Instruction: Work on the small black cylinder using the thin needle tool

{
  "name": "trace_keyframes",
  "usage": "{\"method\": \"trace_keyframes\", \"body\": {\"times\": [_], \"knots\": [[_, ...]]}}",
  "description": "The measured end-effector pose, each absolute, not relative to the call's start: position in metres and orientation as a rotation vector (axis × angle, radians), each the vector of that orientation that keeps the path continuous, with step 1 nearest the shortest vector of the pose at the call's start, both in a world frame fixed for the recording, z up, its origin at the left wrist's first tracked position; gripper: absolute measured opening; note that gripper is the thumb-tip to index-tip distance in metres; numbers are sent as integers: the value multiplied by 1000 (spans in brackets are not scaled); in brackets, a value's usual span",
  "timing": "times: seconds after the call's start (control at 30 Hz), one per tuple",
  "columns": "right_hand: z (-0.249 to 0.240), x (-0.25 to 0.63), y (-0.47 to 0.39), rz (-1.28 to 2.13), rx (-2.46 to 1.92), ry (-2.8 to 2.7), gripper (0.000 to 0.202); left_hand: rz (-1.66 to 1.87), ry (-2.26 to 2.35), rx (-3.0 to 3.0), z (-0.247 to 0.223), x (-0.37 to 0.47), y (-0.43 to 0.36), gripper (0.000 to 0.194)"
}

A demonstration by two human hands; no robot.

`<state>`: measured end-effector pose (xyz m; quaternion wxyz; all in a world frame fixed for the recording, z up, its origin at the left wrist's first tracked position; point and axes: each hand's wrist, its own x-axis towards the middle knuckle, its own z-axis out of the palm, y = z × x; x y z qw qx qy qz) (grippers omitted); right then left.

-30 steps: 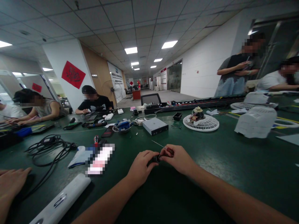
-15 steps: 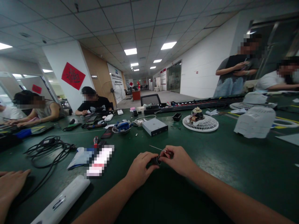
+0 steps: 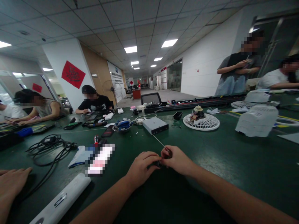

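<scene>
My left hand (image 3: 142, 167) is closed, its thumb and fingers gripping a small dark round part (image 3: 159, 164) above the green tabletop (image 3: 187, 199). What kind of part it is I cannot make out. My right hand (image 3: 177, 160) is also closed and holds a thin screwdriver (image 3: 159, 142), whose metal shaft points up and left, away from the part. The fingertips of my right hand meet the part at its right side. Most of the screwdriver's handle is hidden in the palm.
Beyond my hands lie a grey disc drive (image 3: 155, 125), a white fan grille with a motor (image 3: 201, 121) and a white housing (image 3: 257, 120). At left are a white power bank-like case (image 3: 62, 199), black cables (image 3: 50, 146), a lit phone (image 3: 100, 160) and another person's hand (image 3: 15, 183).
The screwdriver's shaft has swung from nearly level to steeper, its tip now higher near the disc drive. The dark part has turned slightly between my fingers.
</scene>
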<state>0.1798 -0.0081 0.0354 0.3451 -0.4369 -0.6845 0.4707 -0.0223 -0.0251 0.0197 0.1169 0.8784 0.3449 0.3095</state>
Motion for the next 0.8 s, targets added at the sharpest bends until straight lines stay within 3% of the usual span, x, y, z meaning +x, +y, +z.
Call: {"method": "trace_keyframes", "body": {"times": [0.1,0.23,0.33,0.37,0.5,0.8], "knots": [[27,179,-5,1302,-1140,-1752,22,903,1049,2585,19,-20,-26,34],[26,186,-2,1092,-1252,-1899,13,903,1273,2506,22,-16,-27,36],[35,200,3,790,-1316,-2044,40,988,1432,2355,22,-16,-24,34],[39,206,5,657,-1344,-2109,40,1028,1476,2296,22,-17,-23,35],[49,222,12,433,-1366,-2327,26,1108,1643,2069,18,-22,-16,39],[51,215,5,322,-1259,-2396,26,1102,1549,2133,19,-19,-17,29]]}}
